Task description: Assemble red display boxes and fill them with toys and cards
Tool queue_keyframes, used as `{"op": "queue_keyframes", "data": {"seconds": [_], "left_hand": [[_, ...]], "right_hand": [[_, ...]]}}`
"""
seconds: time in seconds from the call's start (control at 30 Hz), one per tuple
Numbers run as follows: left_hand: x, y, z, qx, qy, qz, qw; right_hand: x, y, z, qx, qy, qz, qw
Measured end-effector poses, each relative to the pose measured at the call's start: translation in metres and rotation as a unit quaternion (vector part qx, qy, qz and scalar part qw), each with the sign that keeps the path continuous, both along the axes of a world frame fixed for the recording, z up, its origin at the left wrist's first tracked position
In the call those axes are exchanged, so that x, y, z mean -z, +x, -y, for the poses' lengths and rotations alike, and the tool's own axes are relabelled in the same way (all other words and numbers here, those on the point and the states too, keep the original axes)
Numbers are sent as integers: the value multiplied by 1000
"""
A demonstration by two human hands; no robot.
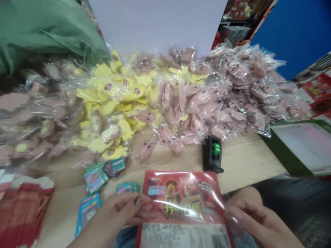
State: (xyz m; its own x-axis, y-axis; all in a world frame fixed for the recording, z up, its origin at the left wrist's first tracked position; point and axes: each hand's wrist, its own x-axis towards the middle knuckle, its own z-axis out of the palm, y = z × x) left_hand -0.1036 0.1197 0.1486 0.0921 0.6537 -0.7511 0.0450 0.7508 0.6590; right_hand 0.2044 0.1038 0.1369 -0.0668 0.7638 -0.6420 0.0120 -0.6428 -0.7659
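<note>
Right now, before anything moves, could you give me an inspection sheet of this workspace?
Surface: light wooden table.
Job's things: red printed packet, held at its sides.
Hands: bare left hand and bare right hand, both on the packet.
Clutter: heap of clear-wrapped pink and yellow pieces; small teal card packets; black holder with green spool; stack of red packets.
Cables: nothing seen.
Surroundings: green cloth, green-edged box, blue panel.

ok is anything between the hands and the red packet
Nothing visible stands in the way: the left hand and the right hand are both already on the red printed packet, one at each side edge.
</note>
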Motion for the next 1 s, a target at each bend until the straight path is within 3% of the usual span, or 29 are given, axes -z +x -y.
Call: {"op": "queue_keyframes", "data": {"seconds": [0.13, 0.3, 0.47, 0.63, 0.73, 0.87, 1.0], "left_hand": [[2, 7, -3, -50, -55, 28, 997], [-1, 7, -2, -65, -98, 59, 991], [5, 4, -1, 43, -128, 49, 990], [33, -4, 8, 166, -45, -14, 985], [43, -8, 15, 214, -9, -35, 976], [37, -4, 19, 232, 7, -73, 970], [29, 0, 15, 242, 32, -125, 962]], "right_hand": [[-2, -16, -1, 103, -62, -36, 992], [-4, -13, -1, 75, -132, -58, 987], [-6, -6, -2, -5, -166, -41, 985], [6, 2, 2, -40, -151, -19, 988], [16, 6, 12, -39, -148, -18, 988], [26, 10, 24, -16, -168, -34, 985], [25, 9, 21, -33, -157, -24, 987]]}}
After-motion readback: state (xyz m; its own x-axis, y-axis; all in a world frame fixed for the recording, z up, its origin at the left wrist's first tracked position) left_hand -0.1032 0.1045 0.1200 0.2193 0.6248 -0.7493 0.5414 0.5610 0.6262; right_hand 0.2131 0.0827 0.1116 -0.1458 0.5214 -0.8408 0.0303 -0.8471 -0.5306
